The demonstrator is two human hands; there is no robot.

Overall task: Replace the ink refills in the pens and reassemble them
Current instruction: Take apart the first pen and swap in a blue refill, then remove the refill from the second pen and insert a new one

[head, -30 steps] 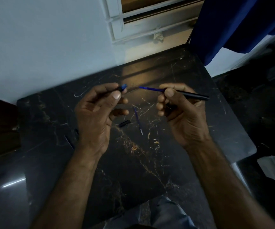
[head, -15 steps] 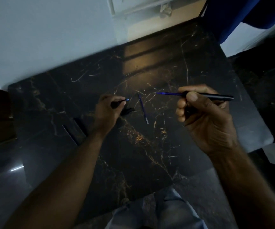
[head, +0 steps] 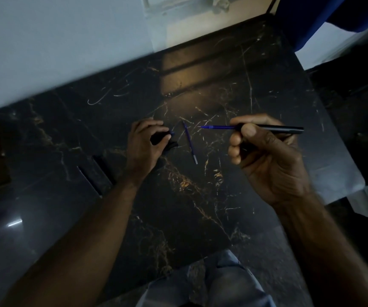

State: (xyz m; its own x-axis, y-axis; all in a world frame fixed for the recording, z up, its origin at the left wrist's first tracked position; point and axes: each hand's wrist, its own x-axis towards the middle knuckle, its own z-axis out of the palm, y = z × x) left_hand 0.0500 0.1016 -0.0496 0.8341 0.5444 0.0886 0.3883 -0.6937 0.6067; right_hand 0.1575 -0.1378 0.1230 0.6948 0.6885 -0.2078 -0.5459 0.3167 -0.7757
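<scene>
My right hand [head: 267, 156] grips a black pen barrel [head: 282, 129] held level above the table, and a blue refill [head: 217, 127] sticks out of its left end. My left hand [head: 144, 145] rests low on the black marble table [head: 200, 207], its fingers closed on a small black pen piece with a blue tip [head: 162, 137]. Another short black piece [head: 172, 145] lies right beside that hand. A loose blue refill [head: 190, 142] lies on the table between my two hands.
More dark pen parts [head: 94, 173] lie on the table left of my left forearm. A pale wall runs behind the table, a blue curtain [head: 311, 16] hangs at the back right, and a translucent container [head: 366, 201] sits off the table's right edge.
My left hand has dropped from mid-air down to the table with the small blue-tipped piece. My right hand still holds the barrel with the refill, now farther from the left hand.
</scene>
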